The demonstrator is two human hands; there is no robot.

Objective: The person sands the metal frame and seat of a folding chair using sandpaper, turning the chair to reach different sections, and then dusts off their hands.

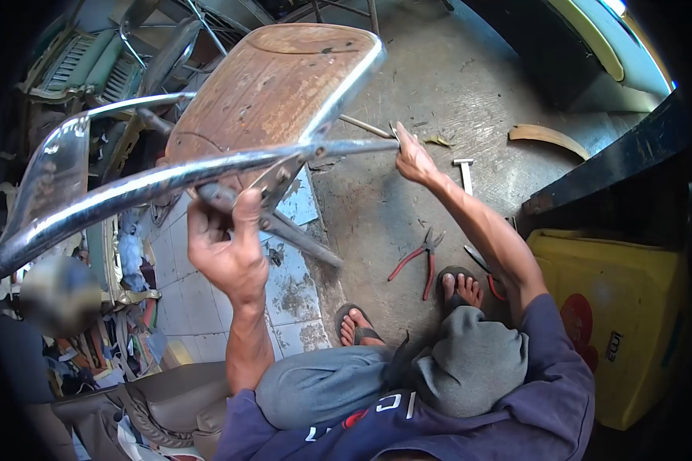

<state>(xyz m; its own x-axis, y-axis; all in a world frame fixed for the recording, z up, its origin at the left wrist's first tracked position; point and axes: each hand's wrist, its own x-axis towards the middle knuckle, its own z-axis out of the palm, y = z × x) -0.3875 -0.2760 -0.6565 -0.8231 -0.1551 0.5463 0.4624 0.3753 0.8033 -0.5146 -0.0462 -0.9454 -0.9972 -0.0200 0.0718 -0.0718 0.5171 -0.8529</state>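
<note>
A metal-framed chair with a worn wooden seat [273, 88] is held up tilted in front of me. Its shiny tubular frame [154, 173] runs across the view from lower left to upper right. My left hand [234, 246] is closed round the frame near a bracket under the seat, thumb upward. At the far right end of the tube is my right hand [415, 156], its fingers closed at the tube's tip. A thin rod [365, 126] also reaches toward that hand. A dark metal leg [304, 240] points down to the right from the bracket.
Red-handled pliers [419, 261] lie on the floor near my feet, with a second red-handled tool [484, 265] beside my foot. Farther off are a hammer [465, 175] and a curved wooden piece [550, 138]. A yellow box [607, 307] stands right; stacked chair parts [84, 65] and scraps are left.
</note>
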